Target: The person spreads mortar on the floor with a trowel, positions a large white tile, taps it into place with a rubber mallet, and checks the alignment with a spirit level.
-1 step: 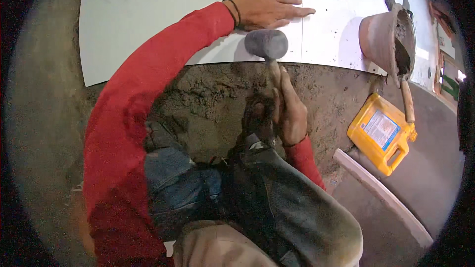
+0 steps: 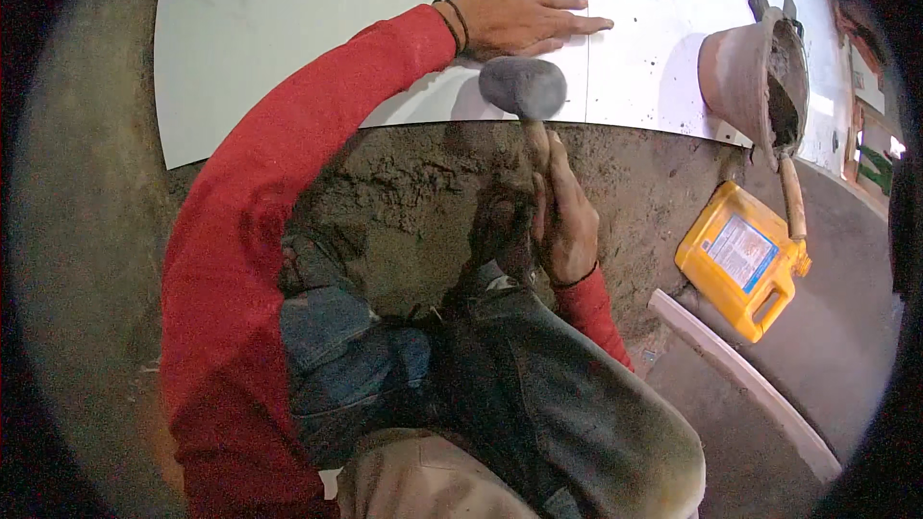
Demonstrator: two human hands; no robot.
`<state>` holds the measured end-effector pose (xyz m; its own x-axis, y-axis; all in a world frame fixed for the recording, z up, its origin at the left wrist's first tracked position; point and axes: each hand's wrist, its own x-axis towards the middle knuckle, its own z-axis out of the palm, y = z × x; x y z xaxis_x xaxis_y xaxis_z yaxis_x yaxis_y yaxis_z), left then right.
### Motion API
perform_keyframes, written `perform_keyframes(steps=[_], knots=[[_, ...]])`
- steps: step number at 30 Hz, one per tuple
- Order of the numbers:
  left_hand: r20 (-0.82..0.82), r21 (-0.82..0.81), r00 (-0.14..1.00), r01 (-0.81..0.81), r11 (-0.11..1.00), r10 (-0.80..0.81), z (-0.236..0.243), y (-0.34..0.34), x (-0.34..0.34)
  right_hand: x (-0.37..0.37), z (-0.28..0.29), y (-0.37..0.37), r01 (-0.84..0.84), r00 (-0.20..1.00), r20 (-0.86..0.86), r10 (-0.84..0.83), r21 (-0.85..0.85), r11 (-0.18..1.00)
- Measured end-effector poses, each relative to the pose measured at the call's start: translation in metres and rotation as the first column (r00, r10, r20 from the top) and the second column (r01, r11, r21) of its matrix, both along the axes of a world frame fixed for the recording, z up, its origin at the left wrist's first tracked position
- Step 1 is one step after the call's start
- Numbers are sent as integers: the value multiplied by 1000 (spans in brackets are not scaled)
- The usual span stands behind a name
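My left hand [image 2: 519, 24] lies spread on a white tile [image 2: 317, 29], fingers pointing right, near a thin seam line. My right hand [image 2: 565, 211] grips the wooden handle [image 2: 536, 144] of a rubber mallet, whose dark grey head [image 2: 521, 88] appears just over the tile's near edge, below my left hand. Beneath the mallet and along that edge is rough, dark mortar or earth [image 2: 404, 187].
At the right, a dirty bucket [image 2: 723, 77] with mortar and tools, one wooden-handled [image 2: 794, 197], stands on the tile. A yellow jug [image 2: 711, 240] lies below it, beside a long pale strip [image 2: 740, 384]. My bent legs [image 2: 567, 375] fill the lower middle.
The mallet head has shifted very slightly to the right, with my right hand on its handle. My left hand stays in place.
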<state>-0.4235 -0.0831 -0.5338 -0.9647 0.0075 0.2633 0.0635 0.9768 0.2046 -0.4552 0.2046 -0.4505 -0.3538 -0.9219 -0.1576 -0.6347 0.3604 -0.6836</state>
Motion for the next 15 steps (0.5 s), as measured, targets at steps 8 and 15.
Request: perform_keyframes(steps=[8,15], knots=[[-13,88,1000,13,996,-12,-1,3,3,-7,-10,1,11,993,-116,-30,-159,987],[29,105,995,-99,990,96,7,-9,-17,-14,12,-9,114,992,-67,-111,50,992]])
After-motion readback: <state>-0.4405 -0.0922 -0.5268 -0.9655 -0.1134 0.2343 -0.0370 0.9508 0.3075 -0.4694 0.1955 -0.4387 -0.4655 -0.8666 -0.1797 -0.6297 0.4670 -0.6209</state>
